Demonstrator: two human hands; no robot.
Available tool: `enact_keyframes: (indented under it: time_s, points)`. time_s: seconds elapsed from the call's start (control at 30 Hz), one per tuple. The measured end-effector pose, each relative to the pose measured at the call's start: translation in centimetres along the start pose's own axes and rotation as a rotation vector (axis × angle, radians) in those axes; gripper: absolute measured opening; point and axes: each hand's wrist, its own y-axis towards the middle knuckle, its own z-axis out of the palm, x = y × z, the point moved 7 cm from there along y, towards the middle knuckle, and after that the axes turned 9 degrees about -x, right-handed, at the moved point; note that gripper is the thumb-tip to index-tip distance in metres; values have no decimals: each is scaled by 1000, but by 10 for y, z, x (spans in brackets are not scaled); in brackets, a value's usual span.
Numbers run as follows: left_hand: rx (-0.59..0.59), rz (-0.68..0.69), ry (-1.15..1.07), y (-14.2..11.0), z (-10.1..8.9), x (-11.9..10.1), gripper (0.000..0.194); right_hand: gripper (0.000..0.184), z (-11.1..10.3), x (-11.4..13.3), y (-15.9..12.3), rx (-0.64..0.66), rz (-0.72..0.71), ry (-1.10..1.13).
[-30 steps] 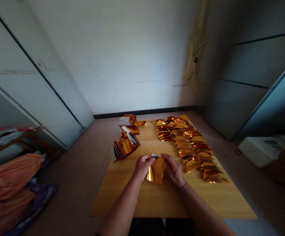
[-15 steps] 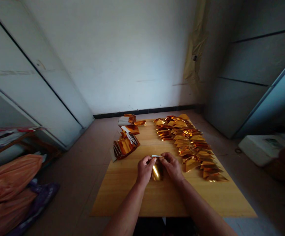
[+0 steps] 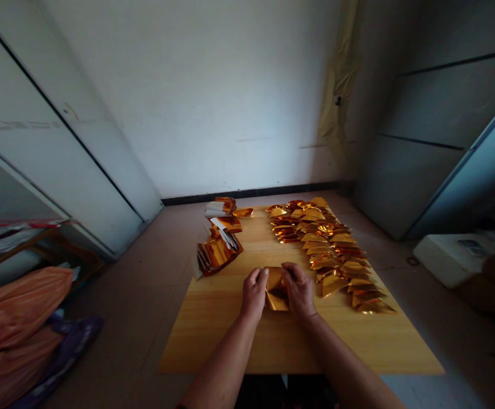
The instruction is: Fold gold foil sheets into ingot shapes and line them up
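A sheet of gold foil paper (image 3: 277,296), partly folded and shiny, is held above the middle of the wooden table (image 3: 213,341). My left hand (image 3: 254,288) grips its left edge, thumb on top. On the opposite edge, my right hand (image 3: 299,291) is closed with the fingers bent round the paper. The fingertips under the sheet are hidden. To the right lie rows of folded gold paper pieces (image 3: 315,247). Stacks of loose gold foil sheets (image 3: 218,254), some with white backs showing, rest at the far left of the table.
A white wall (image 3: 230,113) with a dark skirting stands behind the table. Pale cabinets (image 3: 59,142) rise on the left. Orange cloth (image 3: 21,301) lies at the lower left. On the floor at right sits a white box (image 3: 445,261).
The paper has gone from a smooth curved sheet with a white edge at the top to a creased, opened-out shape. Both hands have shifted slightly right and now hold its sides.
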Motion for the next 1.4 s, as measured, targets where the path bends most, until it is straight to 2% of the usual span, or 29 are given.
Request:
enact_keyframes:
  time_s: [0.17, 0.23, 0.33, 0.4, 0.53, 0.63, 0.77, 0.87, 0.93, 1.1, 1.23, 1.4]
  points:
    - [40, -63, -134, 3, 3, 7, 42, 17, -5, 14, 2, -51, -151, -121]
    - [38, -95, -131, 5, 5, 10, 41, 17, -2, 22, 2, -7, -235, -171]
    - [-53, -74, -51, 6, 3, 7, 40, 18, 6, 31, 1, 75, -294, -196]
    - [-119, 5, 18, 5, 1, -3, 38, 17, 6, 32, 4, 31, -236, -155]
    - [-111, 186, 135, 0, 1, -27, 33, 25, -2, 23, 12, -140, 20, 43]
    - [-102, 227, 159, -1, 1, -33, 31, 30, -2, 18, 15, -148, 136, 172]
    - [-107, 231, 133, 0, 1, -33, 31, 31, -2, 17, 16, -137, 209, 273]
    - [-128, 232, 145, 2, 0, -32, 31, 31, 0, 18, 16, -99, 240, 323]
    - [-151, 246, 179, 4, -3, -32, 31, 33, 4, 19, 13, -29, 268, 320]
    - [-229, 269, 274, 12, -15, -32, 30, 30, 15, 12, -6, 184, 320, 153]
    - [-248, 298, 265, 15, -19, -31, 30, 35, 14, 7, -15, 204, 335, 40]
    - [-329, 326, 198, 17, -25, -32, 31, 31, 16, 9, -18, 246, 415, 157]
